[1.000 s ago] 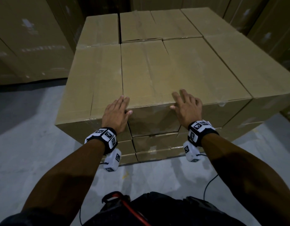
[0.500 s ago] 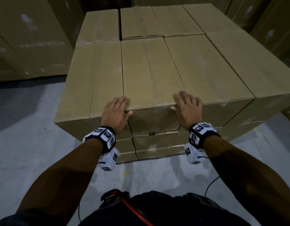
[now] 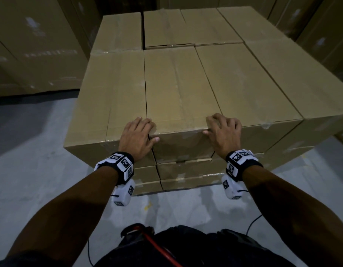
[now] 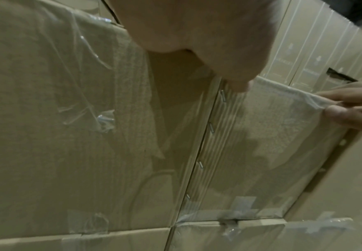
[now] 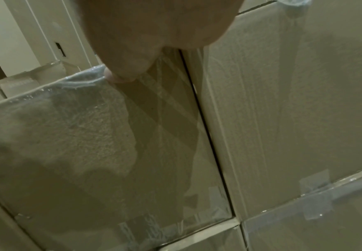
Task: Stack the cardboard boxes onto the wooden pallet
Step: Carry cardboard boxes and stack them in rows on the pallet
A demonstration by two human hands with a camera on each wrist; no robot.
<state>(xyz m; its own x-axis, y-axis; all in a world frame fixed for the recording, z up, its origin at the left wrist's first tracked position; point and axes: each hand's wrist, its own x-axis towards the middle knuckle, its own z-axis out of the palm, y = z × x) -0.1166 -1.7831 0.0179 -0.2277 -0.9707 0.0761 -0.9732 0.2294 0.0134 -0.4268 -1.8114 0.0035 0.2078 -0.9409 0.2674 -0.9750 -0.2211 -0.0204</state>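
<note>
1. Head view looked down on a grey concrete floor [image 3: 41, 170], scuffed and pale, with walls of stacked cartons [image 3: 31, 54] closing in on the left and far right.
2. Centre stage sat the block of cardboard boxes [image 3: 234, 83], several layers high, tops flush and edges tight together. The pallet under them could not be made out.
3. Middle top box [image 3: 176, 89] was long, plain brown cardboard with a lengthwise flap seam; its near end face stood just beside the neighbours on either side.
4. Wrist views showed that end face up close: clear tape [image 4: 240, 215] wrinkled along the bottom edges, a row of metal staples [image 4: 211, 127] down one vertical seam, and a dark gap between two boxes in the right wrist view.
5. Left hand [image 3: 137, 138] lay over the box's near left corner, fingers flat on top, thumb spread across the front face. Relaxed, pressing, not clutching.
6. Right hand [image 3: 223, 134] sat on the near right corner, fingers arched onto the top edge, thumb tip touching the front edge; it curled over the rim rather than gripping.
7. Both forearms reached forward, each wearing a black band with white marker blocks [image 3: 118, 162].
</note>
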